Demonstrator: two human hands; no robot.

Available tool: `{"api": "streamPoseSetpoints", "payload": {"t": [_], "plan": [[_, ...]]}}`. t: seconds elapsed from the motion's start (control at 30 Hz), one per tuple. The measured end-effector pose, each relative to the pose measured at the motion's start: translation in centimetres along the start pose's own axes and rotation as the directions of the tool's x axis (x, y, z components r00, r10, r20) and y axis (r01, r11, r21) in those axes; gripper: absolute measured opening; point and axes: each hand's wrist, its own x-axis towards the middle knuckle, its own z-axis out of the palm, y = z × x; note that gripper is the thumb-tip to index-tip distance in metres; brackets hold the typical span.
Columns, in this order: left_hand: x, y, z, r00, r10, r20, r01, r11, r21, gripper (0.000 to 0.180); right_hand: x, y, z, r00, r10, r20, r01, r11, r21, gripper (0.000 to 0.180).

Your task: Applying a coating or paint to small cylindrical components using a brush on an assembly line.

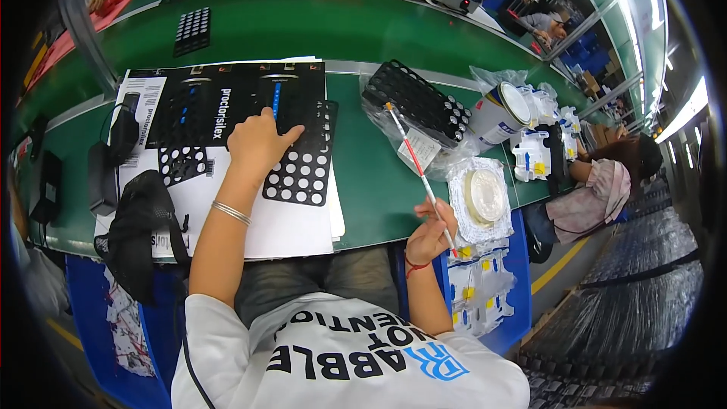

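Apparently the work is standing at a readying step, with one hand minding the tray and the other holding the tool. The left hand [261,140] is reaching over the upper left part of a perforated black tray [297,174], its thumb and forefinger spread well apart, and nothing is showing between them. Whether its fingertips are pressing on the tray or only hovering above it, I cannot tell. That tray is lying on the right part of a printed sheet [303,231] on the green bench [371,204], its lower rounds showing white. Meanwhile the right hand [433,235] is pinching a slim red-and-white stick [413,153] between thumb and fingers, the orange end pointing up and away, near a bagged black tray [409,95]. Just beside that hand, a round pale dish [485,195] is sitting on foil [496,232], and a tin [500,113] is standing farther off. Judging by this layout, the next move is calling for a controlled turn of the stick's working end, with the left hand steadying the tray against sliding
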Motion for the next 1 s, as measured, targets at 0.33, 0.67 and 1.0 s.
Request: {"api": "streamPoseSetpoints", "payload": {"t": [0.33, 0.67, 1.0], "plan": [[0.5, 2.9, 2.7, 0.857, 0.349, -0.38, -0.472, 0.826, -0.307, 0.015, -0.2, -0.2, -0.3, 0.994, 0.106, -0.038, -0.101, 0.988, 0.117, 0.034], [0.9, 15.1, 3.8, 0.673, 0.586, -0.451, -0.739, 0.559, -0.376, 0.011, 2.9, -4.7, -4.9, 0.871, 0.183, -0.455, -0.054, 0.958, 0.283, 0.037], [1.1, 21.4, 7.1, 0.786, 0.56, -0.261, -0.617, 0.723, -0.31, 0.025, 3.2, -7.3, -12.9, 0.822, 0.022, -0.57, -0.091, 0.991, -0.094, 0.038]]}}
